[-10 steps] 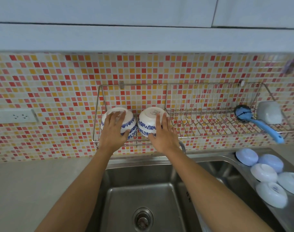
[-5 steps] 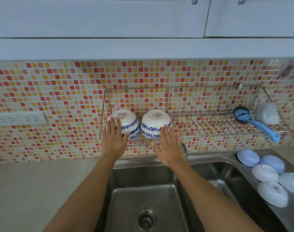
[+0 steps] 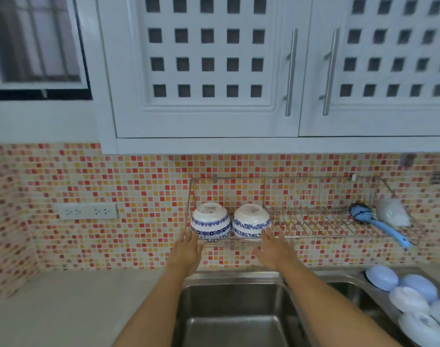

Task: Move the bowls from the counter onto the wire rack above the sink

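Note:
Two white bowls with blue flower bands stand upside down, side by side, at the left end of the wire rack (image 3: 321,235): the left bowl (image 3: 210,221) and the right bowl (image 3: 251,220). My left hand (image 3: 188,252) hangs just below the left bowl, fingers spread, holding nothing. My right hand (image 3: 272,250) is just below the right bowl, fingers apart and empty, its fingertips near the rack's front rail. Several upturned blue and white dishes (image 3: 411,304) lie on the steel drainboard at the lower right.
A blue brush (image 3: 374,221) and a white cup (image 3: 391,214) occupy the rack's right end. The steel sink (image 3: 234,319) lies below my arms. White cabinet doors (image 3: 206,71) hang overhead. A wall socket strip (image 3: 86,211) sits left, above the grey counter (image 3: 76,309).
Both hands have come off the two bowls and drawn back below the rack. The view has tilted upward, bringing the cabinets into sight.

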`<state>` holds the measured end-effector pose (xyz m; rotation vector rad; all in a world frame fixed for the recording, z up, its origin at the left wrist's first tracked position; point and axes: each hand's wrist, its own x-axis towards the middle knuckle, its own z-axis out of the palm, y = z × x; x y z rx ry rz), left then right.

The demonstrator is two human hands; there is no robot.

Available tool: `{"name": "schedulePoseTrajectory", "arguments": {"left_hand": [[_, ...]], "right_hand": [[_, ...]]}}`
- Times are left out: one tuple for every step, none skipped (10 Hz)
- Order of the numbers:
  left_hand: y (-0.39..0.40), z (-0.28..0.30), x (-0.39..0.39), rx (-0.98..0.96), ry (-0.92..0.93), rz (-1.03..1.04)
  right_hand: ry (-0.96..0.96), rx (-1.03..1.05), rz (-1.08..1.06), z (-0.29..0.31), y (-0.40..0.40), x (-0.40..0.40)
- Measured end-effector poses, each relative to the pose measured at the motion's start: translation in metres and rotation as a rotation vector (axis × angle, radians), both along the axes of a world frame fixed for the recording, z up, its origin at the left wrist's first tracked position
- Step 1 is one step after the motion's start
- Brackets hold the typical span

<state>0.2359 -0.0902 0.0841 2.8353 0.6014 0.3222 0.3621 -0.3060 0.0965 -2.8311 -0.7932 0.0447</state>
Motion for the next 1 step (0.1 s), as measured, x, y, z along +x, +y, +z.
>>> {"name": "schedulePoseTrajectory", "arguments": {"left_hand": [[-0.0040, 0.0461, -0.0161, -0.014, -0.102, -0.034]], "right_hand": [[-0.083, 0.014, 0.025, 0.0325, 0.0021, -0.0225]]}}
